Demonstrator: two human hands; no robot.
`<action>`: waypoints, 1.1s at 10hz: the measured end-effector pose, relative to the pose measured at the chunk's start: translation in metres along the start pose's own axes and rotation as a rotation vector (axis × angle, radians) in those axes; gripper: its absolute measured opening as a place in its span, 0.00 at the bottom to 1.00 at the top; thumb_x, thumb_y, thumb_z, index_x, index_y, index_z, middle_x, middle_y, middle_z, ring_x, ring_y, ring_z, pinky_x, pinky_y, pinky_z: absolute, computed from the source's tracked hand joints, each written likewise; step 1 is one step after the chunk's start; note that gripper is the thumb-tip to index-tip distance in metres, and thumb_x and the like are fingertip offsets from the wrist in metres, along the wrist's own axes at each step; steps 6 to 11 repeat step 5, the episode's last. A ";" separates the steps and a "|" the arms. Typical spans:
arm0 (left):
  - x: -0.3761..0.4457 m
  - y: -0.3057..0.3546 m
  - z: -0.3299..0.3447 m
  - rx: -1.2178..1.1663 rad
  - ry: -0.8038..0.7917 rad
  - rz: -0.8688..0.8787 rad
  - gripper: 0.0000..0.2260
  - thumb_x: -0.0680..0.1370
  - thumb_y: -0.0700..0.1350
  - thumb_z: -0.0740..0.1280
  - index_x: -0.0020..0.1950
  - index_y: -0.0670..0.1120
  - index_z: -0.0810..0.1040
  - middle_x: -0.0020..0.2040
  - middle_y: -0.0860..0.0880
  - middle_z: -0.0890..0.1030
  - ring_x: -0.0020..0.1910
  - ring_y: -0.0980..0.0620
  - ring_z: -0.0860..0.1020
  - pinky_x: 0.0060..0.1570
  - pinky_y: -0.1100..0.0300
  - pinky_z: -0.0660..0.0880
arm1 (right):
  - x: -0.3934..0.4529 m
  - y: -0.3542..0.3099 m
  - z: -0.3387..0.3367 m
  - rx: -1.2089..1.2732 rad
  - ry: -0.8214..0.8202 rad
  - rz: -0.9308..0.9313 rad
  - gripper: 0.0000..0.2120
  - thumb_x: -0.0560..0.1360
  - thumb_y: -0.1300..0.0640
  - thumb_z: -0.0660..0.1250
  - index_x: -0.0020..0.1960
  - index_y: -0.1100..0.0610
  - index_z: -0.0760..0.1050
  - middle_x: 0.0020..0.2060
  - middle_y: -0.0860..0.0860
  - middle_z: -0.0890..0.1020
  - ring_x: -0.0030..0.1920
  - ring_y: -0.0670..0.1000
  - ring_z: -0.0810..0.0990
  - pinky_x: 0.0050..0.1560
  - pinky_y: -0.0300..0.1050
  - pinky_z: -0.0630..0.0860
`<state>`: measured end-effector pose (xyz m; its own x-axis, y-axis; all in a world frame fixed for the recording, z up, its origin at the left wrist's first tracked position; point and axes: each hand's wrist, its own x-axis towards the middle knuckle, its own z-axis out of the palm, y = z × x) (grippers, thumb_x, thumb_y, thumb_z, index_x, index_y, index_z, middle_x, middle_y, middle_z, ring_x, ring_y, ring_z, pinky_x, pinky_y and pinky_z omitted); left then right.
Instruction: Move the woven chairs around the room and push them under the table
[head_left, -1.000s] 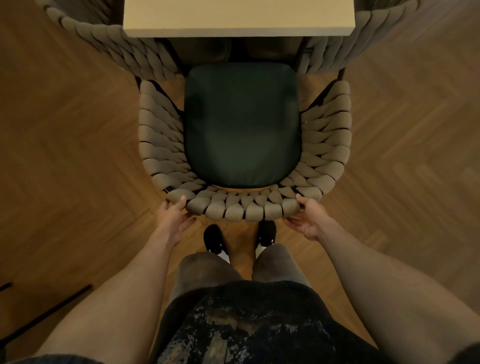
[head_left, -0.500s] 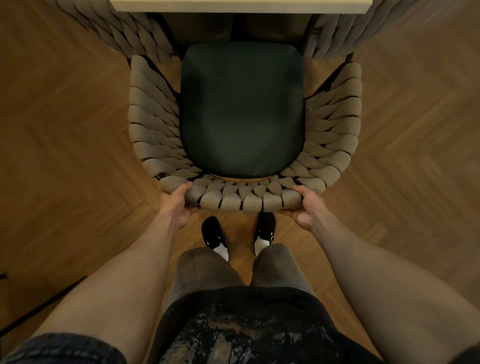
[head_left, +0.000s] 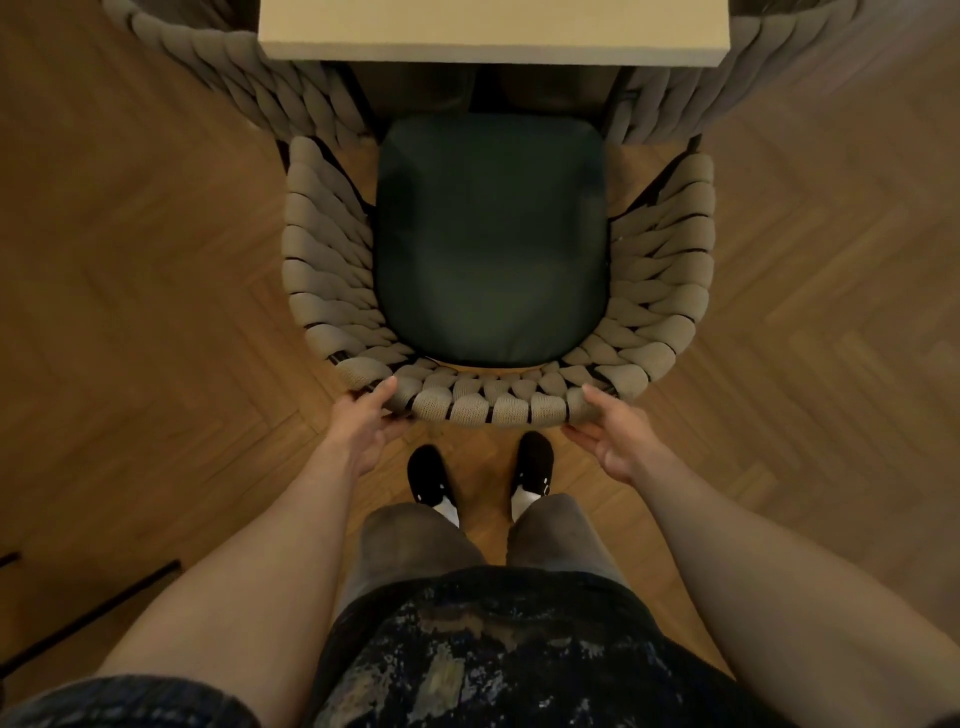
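A woven chair with a beige rope back and a dark green seat cushion stands right in front of me. Its seat front is just short of the pale table top. My left hand holds the left end of the backrest rim, thumb on top and fingers curled beneath. My right hand is at the right end of the rim. Its thumb touches the rope, its fingers are stretched out below the rim and its palm shows.
Two more woven chairs flank the table, one at the left and one at the right, close to the armrests of the middle chair. My feet stand just behind the backrest on herringbone wood flooring. Dark metal legs lie low left.
Both hands closed on the backrest rim half a second ago. Now the right hand's fingers have loosened and straightened. The chair sits about as far from the table as before.
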<state>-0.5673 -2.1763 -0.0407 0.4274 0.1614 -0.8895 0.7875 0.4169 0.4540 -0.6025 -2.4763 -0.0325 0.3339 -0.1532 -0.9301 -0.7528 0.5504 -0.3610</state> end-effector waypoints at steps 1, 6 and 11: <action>-0.010 -0.007 -0.009 0.054 0.019 0.017 0.16 0.80 0.38 0.69 0.67 0.39 0.73 0.62 0.40 0.80 0.58 0.41 0.82 0.59 0.43 0.80 | -0.012 0.010 -0.003 -0.164 -0.047 0.001 0.20 0.81 0.60 0.68 0.71 0.65 0.71 0.63 0.62 0.81 0.58 0.58 0.83 0.57 0.51 0.80; -0.063 -0.028 -0.064 0.735 0.052 0.190 0.03 0.80 0.39 0.68 0.48 0.44 0.80 0.47 0.43 0.83 0.46 0.48 0.82 0.49 0.51 0.82 | -0.050 0.058 0.042 -0.817 -0.153 -0.093 0.03 0.82 0.57 0.67 0.55 0.54 0.79 0.55 0.55 0.84 0.53 0.52 0.84 0.57 0.50 0.82; -0.063 -0.028 -0.064 0.735 0.052 0.190 0.03 0.80 0.39 0.68 0.48 0.44 0.80 0.47 0.43 0.83 0.46 0.48 0.82 0.49 0.51 0.82 | -0.050 0.058 0.042 -0.817 -0.153 -0.093 0.03 0.82 0.57 0.67 0.55 0.54 0.79 0.55 0.55 0.84 0.53 0.52 0.84 0.57 0.50 0.82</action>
